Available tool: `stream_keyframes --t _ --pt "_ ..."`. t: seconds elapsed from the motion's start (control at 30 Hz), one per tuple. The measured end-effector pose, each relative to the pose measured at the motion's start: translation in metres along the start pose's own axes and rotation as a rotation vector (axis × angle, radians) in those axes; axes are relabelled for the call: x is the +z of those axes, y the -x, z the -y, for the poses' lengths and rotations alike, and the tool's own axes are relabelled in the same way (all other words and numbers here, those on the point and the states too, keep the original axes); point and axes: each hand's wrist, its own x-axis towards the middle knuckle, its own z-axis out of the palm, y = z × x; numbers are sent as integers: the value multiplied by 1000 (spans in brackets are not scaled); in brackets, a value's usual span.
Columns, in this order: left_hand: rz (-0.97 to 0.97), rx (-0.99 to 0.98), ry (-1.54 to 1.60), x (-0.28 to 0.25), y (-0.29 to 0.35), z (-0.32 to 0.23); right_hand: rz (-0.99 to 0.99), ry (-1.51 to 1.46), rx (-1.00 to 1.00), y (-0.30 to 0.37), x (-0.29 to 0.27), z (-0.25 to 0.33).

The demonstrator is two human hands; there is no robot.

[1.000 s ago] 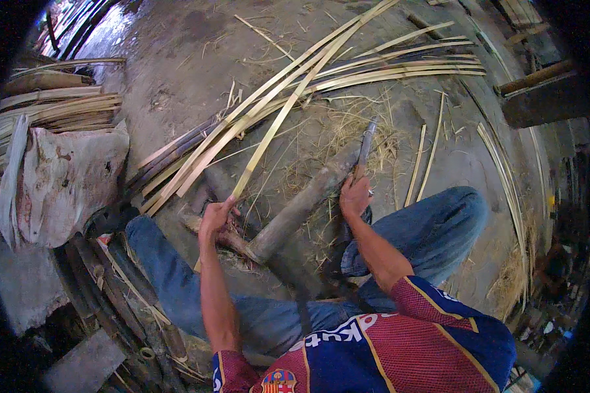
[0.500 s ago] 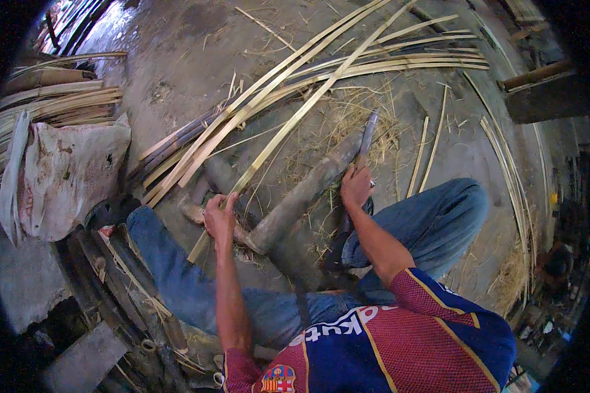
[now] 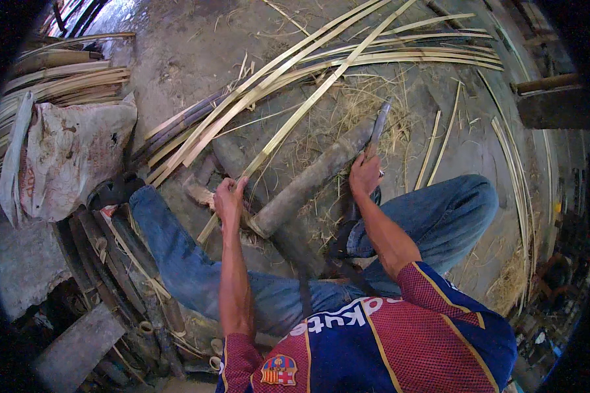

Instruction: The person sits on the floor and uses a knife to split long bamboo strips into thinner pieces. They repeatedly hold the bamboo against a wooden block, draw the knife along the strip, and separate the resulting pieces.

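My left hand (image 3: 229, 198) is closed round a long pale bamboo strip (image 3: 295, 118), near its lower end. The strip slants away to the far right, over other strips. In my right hand (image 3: 365, 175) is a knife, gripped by its handle. Its grey blade (image 3: 379, 121) points away from me, beside the far end of a thick round log (image 3: 314, 171). The log lies slanted between my two hands, its cut near end close to my left wrist. Most of the knife's handle is hidden by my fingers.
Several bamboo strips (image 3: 426, 57) lie in a bundle across the floor ahead. Thin shavings (image 3: 400, 124) are scattered round the log's far end. At the left sits a dirty white sack (image 3: 78, 157) beside stacked strips (image 3: 85, 82). Dark poles (image 3: 105, 262) lie left of my outstretched leg.
The whole view has shifted slightly, so the floor and things appear higher. My left fingers have drawn closer together on the strip. The knife stays in my right hand, beside the log.
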Motion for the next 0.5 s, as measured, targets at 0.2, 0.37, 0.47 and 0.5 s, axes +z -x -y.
stream_keyframes --t 0.2,0.37,0.47,0.5 --pt "6 127 16 -18 15 -23 -50 33 -26 -4 5 -6" --pt "64 355 138 -28 26 -27 -84 84 -53 1 5 -3" --pt "129 281 286 -36 28 -50 -51 19 6 -1 3 0" --pt "111 307 339 -36 29 -53 -58 17 4 -1 4 -1"
